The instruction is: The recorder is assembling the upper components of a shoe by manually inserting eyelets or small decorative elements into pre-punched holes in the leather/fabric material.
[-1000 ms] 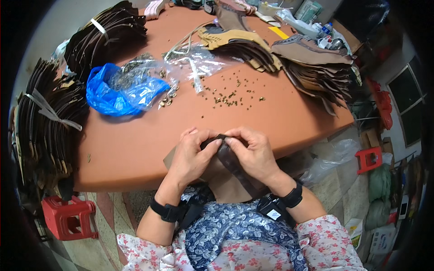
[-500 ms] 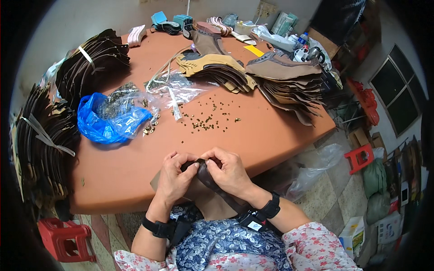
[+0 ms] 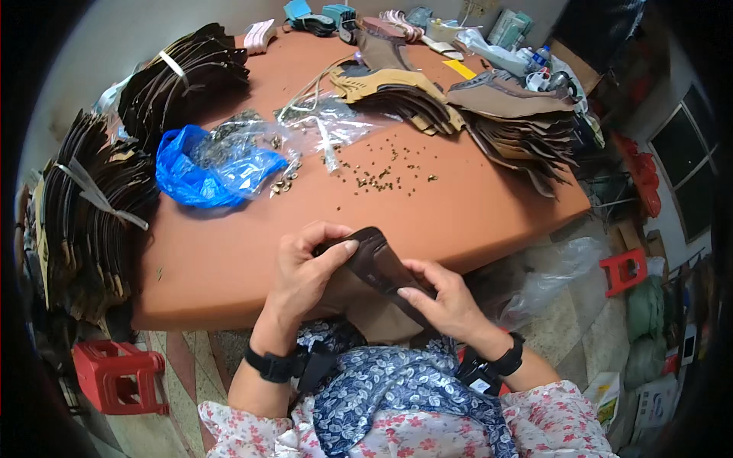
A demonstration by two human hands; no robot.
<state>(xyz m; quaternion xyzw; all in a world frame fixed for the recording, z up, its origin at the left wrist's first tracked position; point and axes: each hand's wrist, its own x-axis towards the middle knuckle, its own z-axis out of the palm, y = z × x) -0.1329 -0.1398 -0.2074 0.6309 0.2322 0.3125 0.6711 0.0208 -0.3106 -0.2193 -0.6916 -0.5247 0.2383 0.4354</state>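
A dark brown leather shoe upper (image 3: 379,267) is held between my two hands at the table's near edge, its dark face turned up. A paler tan part of it hangs toward my lap. My left hand (image 3: 301,263) pinches its top end, thumb on the dark face and fingers partly hidden behind. Lower along the right edge, my right hand (image 3: 447,301) grips it between thumb and fingers. Beyond my hands, small brass-coloured metal fittings (image 3: 382,179) are scattered on the brown tabletop (image 3: 229,267); I cannot make out their exact kind.
Tied stacks of dark leather pieces (image 3: 99,206) line the left side. A blue plastic bag (image 3: 187,172) lies nearer the middle. Farther back are tan-edged uppers (image 3: 405,95) and a brown stack (image 3: 519,114). Red stools (image 3: 118,374) stand on the floor at either side.
My hands have drawn apart from a close pinch at the upper's top edge. My right hand has moved down its side, and the dark face has turned up into view.
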